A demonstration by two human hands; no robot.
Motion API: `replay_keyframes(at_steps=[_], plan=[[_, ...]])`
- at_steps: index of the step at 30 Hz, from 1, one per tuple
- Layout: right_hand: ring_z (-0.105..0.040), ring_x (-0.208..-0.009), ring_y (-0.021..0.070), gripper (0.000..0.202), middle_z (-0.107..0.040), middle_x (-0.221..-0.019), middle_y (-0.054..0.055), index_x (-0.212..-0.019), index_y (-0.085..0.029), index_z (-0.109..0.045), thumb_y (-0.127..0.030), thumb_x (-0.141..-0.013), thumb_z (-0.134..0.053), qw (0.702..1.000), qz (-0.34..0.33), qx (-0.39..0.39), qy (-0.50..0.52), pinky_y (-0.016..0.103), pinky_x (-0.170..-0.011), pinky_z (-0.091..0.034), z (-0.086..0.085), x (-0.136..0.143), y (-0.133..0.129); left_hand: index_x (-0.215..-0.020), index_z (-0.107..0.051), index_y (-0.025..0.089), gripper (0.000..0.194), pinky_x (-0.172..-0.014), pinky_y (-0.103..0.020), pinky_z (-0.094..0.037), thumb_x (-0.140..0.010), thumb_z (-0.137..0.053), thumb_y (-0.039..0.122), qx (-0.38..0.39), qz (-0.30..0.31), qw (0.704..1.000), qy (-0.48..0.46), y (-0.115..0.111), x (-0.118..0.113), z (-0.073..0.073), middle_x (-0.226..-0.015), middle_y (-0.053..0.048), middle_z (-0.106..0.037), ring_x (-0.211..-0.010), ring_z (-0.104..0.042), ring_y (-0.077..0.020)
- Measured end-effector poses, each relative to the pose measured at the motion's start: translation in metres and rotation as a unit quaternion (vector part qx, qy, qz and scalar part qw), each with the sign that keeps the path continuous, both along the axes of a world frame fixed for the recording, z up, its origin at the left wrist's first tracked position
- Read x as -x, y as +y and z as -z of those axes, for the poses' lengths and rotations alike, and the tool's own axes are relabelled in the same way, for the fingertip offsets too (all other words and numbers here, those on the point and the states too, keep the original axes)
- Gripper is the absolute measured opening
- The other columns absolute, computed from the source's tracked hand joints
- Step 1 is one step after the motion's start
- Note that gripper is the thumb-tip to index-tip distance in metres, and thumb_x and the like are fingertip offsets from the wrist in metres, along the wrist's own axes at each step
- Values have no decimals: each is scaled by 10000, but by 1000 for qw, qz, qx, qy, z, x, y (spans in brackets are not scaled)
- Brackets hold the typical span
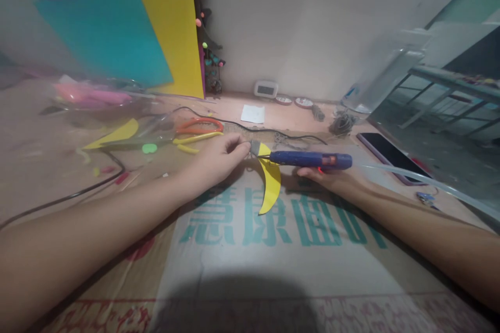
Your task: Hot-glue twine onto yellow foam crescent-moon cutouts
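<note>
The yellow paper crescent [272, 182] is already cut to shape and hangs over the middle of the cardboard-covered surface [344, 276], with a small grey strip [254, 146] at its upper end. The left hand [219, 158] pinches that grey end between thumb and fingers. The right hand [336, 179] seems closed around the slim dark blue glue gun [297, 158] with a clear rod at its rear, though most of its fingers are hidden; the gun's nozzle points at the join, touching or just above it, I cannot tell which. Fixing grey to yellow looks under way rather than finished; no glue can be made out. Towards the surface's far left corner, another pointed yellow piece [113, 134] lies loose, apparently unused, and large teal [105, 36] and yellow [172, 21] sheets lean against the wall.
</note>
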State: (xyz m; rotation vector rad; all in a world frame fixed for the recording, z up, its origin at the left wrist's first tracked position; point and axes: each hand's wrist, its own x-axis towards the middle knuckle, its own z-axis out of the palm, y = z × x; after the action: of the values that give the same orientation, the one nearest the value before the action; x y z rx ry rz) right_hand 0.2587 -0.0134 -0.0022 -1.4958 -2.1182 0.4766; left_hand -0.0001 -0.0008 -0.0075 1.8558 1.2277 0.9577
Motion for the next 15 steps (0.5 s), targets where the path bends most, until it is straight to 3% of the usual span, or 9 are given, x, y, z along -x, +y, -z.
replay_keyframes(at_steps=[9, 15], plan=[[-594, -669, 214, 249, -613, -700, 26, -746, -241, -600, -487, -752, -631, 1000, 28, -4, -2, 324, -586, -468, 5, -6, 0, -676, -471, 190, 280, -453, -229, -277, -868, -459, 394, -7, 6, 1000, 13, 0, 0, 0, -544, 39, -446, -495, -414, -109], [-595, -644, 198, 283, -621, -689, 10, -752, -236, -593, -515, -727, -635, 999, 42, 3, 30, 306, -563, -471, 13, -10, 5, -691, -453, 195, 282, -472, -230, -285, -886, -438, 397, -4, 13, 999, 37, 0, 0, -2, -549, 45, -453, -501, -425, -114]])
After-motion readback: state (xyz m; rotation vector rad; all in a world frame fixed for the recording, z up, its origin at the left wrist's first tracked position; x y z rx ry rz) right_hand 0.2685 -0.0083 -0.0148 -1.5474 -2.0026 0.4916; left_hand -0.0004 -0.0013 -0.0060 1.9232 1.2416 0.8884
